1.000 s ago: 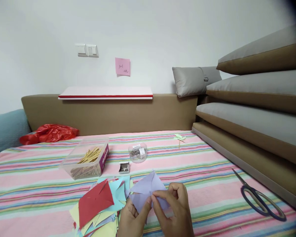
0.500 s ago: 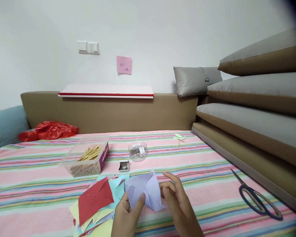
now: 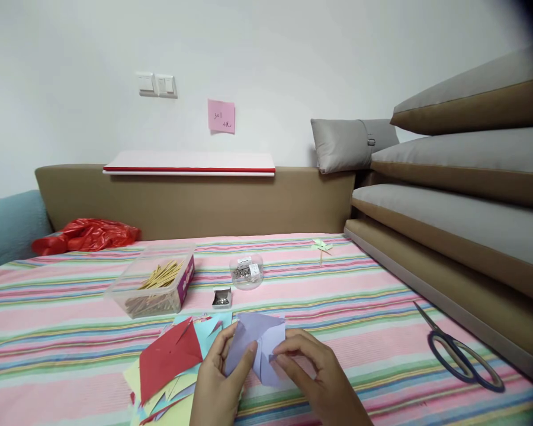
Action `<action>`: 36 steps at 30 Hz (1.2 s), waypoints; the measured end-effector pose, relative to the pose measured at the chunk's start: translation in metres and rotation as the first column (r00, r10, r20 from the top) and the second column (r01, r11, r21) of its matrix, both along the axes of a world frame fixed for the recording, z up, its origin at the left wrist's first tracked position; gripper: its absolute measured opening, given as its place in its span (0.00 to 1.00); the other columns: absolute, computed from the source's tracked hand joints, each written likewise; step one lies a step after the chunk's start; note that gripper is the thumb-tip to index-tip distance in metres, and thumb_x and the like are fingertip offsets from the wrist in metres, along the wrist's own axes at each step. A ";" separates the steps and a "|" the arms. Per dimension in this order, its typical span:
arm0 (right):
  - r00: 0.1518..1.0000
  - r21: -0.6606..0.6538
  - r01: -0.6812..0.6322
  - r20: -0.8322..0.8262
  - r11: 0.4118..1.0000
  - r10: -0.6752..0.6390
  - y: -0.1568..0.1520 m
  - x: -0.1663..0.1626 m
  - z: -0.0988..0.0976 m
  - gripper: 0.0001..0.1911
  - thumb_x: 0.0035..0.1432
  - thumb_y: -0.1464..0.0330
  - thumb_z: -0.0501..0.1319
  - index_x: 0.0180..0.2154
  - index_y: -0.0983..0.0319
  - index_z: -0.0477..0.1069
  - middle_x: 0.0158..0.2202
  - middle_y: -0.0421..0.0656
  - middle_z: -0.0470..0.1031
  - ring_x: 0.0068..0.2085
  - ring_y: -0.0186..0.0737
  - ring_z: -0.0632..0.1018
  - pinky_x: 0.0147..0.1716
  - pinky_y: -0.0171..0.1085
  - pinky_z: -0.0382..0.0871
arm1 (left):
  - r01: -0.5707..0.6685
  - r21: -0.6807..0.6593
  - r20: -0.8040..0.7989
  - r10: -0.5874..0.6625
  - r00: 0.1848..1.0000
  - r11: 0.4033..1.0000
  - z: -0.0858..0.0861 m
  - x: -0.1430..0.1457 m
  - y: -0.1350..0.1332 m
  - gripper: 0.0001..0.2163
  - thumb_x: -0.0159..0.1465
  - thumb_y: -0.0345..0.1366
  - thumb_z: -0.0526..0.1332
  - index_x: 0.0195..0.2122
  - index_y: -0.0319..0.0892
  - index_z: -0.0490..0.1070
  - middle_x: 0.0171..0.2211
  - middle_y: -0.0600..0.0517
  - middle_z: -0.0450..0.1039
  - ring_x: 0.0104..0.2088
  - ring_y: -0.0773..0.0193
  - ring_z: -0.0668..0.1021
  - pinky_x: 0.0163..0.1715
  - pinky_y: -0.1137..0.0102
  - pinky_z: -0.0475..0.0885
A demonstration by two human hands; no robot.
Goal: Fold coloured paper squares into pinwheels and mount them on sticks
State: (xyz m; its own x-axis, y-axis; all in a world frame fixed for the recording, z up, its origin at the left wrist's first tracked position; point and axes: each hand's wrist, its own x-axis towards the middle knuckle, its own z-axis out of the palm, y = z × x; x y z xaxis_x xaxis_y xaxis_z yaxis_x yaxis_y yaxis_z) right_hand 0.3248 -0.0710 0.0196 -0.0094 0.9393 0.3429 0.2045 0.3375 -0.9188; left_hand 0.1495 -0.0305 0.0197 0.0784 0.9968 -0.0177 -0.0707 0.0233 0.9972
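Observation:
Both my hands hold a folded lilac paper piece [image 3: 263, 340] just above the striped cloth at the bottom middle. My left hand [image 3: 217, 384] pinches its left side with thumb and fingers. My right hand [image 3: 320, 378] grips its right flap with the fingertips. Just left of the hands lies a pile of cut coloured paper [image 3: 171, 367], with a red sheet on top and light blue and yellow pieces under it.
A clear box of wooden sticks [image 3: 153, 287] stands behind the pile. A small open tin [image 3: 222, 297] and a round clear pin container [image 3: 247, 272] sit mid-cloth. Scissors [image 3: 459, 355] lie at right. A small green pinwheel [image 3: 322, 246], a red plastic bag [image 3: 86, 235] and stacked cushions [image 3: 471, 177] are further back.
The lilac paper has been turned and folded more compactly between my hands. My right hand's fingers closed back onto its right flap, and both hands sank slightly lower.

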 end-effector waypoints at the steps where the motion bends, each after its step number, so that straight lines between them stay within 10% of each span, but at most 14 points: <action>1: 0.998 -0.013 0.004 -0.065 1.000 -0.004 0.001 -0.004 -0.001 0.09 0.64 0.63 0.61 0.34 0.59 0.77 0.34 0.41 0.72 0.37 0.39 0.76 0.38 0.34 0.69 | -0.015 0.007 -0.011 0.015 1.000 1.000 -0.001 0.000 0.000 0.25 0.55 0.47 0.71 0.51 0.41 0.71 0.51 0.42 0.79 0.55 0.47 0.77 0.49 0.65 0.72; 10: 0.900 -0.202 0.125 -0.389 0.971 -0.196 0.010 -0.030 -0.019 0.16 0.54 0.56 0.69 0.29 0.62 0.73 0.22 0.37 0.68 0.24 0.33 0.69 0.25 0.30 0.64 | 0.036 0.051 0.055 -0.039 0.998 0.998 0.003 0.005 -0.002 0.23 0.54 0.44 0.73 0.48 0.43 0.73 0.50 0.44 0.81 0.50 0.51 0.81 0.46 0.68 0.76; 32: 0.854 -0.198 0.240 -0.422 0.950 -0.304 0.010 -0.043 -0.022 0.18 0.50 0.55 0.71 0.30 0.62 0.74 0.23 0.40 0.73 0.26 0.37 0.75 0.26 0.32 0.71 | 0.057 -0.034 0.123 -0.052 0.991 0.998 0.009 0.010 -0.008 0.20 0.53 0.44 0.73 0.44 0.42 0.78 0.36 0.49 0.83 0.38 0.53 0.82 0.39 0.66 0.76; 36: 0.788 -0.155 0.289 -0.522 0.944 -0.327 0.008 -0.045 -0.015 0.24 0.56 0.53 0.67 0.48 0.60 0.70 0.26 0.39 0.75 0.28 0.39 0.77 0.29 0.34 0.74 | 0.061 -0.078 0.236 -0.041 0.971 0.995 0.010 0.009 -0.009 0.24 0.53 0.43 0.73 0.50 0.42 0.76 0.43 0.46 0.83 0.43 0.50 0.82 0.44 0.62 0.76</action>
